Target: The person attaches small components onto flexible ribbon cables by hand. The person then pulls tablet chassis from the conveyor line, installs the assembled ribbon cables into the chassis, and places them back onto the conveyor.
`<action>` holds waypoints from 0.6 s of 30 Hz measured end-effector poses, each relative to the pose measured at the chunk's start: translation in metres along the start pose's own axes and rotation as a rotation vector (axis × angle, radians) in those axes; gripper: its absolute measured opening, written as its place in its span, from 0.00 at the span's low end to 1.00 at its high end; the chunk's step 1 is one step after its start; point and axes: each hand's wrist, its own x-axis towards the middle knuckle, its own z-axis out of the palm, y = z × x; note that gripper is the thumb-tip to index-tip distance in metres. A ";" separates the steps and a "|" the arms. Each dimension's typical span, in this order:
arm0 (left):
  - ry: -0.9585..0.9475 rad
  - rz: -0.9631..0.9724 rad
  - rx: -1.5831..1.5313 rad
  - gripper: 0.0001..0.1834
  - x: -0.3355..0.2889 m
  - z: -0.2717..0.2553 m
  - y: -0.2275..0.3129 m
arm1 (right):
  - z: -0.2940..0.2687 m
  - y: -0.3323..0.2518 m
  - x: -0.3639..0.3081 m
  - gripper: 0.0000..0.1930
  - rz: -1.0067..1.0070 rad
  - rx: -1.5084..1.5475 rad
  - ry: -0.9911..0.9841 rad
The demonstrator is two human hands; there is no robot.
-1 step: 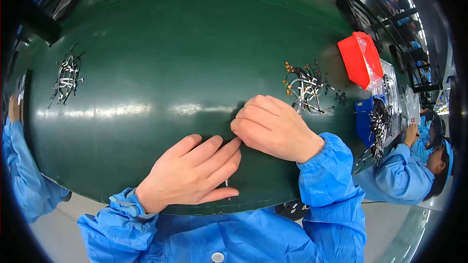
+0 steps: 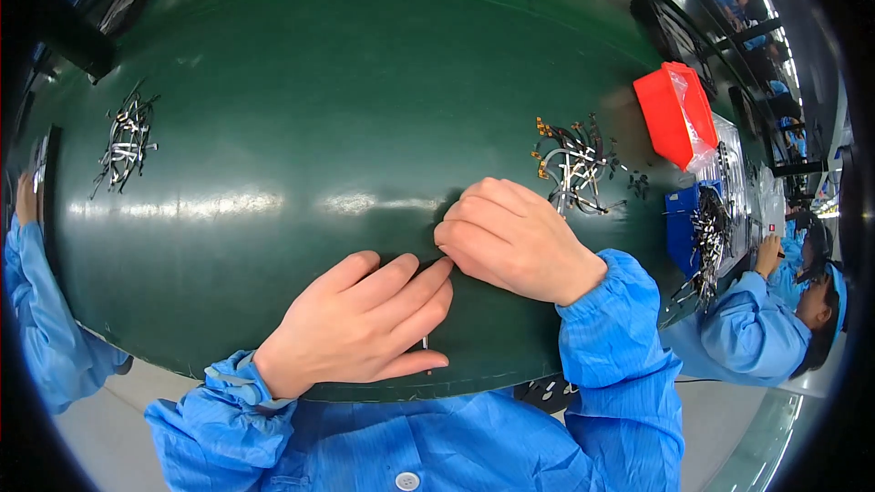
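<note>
My left hand (image 2: 360,323) rests low over the green tabletop, fingers stretched and held close together, thumb apart. A thin white strip (image 2: 425,343) shows between its thumb and forefinger; the rest of the strip is hidden beneath the fingers. Just to the right and farther off, my right hand (image 2: 512,241) is closed in a pinch, knuckles up. Its fingertips meet those of the left hand, and whatever they pinch is out of sight. Beyond the right hand lies a loose pile of thin black and silver flat cables (image 2: 579,169) with some orange ends.
Another cable pile (image 2: 126,141) lies at the far left. To the right stand a red bin (image 2: 670,118) with clear plastic in it and a blue bin (image 2: 680,228) heaped with cables. Small black bits (image 2: 638,184) are scattered beside them. Co-workers sit at both sides.
</note>
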 end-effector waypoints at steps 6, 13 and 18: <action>-0.004 -0.014 -0.013 0.28 0.000 -0.002 0.000 | 0.003 -0.001 -0.002 0.13 -0.022 -0.024 0.056; 0.008 -0.016 -0.056 0.27 0.000 0.001 -0.001 | -0.004 -0.014 -0.012 0.20 -0.074 -0.195 0.054; 0.017 0.001 -0.053 0.27 -0.001 -0.001 0.000 | -0.003 -0.035 -0.016 0.23 0.001 -0.309 0.022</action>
